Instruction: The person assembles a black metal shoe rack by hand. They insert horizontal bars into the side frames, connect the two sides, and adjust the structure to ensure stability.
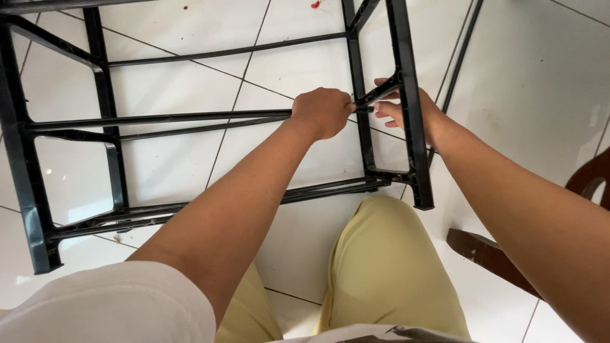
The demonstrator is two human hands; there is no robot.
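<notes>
The left hand is gripping a thin black rod in a closed fist, and the right hand is curling around the black plastic frame's upright, beside it. The frame is lying on the white tiled floor; it looks light and stiff, best held at the joints.

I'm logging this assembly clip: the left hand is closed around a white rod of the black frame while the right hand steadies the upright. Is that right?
Not quite: the rod is black, not white, as the head view shows. The rest holds: the left hand is closed around it, and the right hand steadies the upright of the black frame.
</notes>
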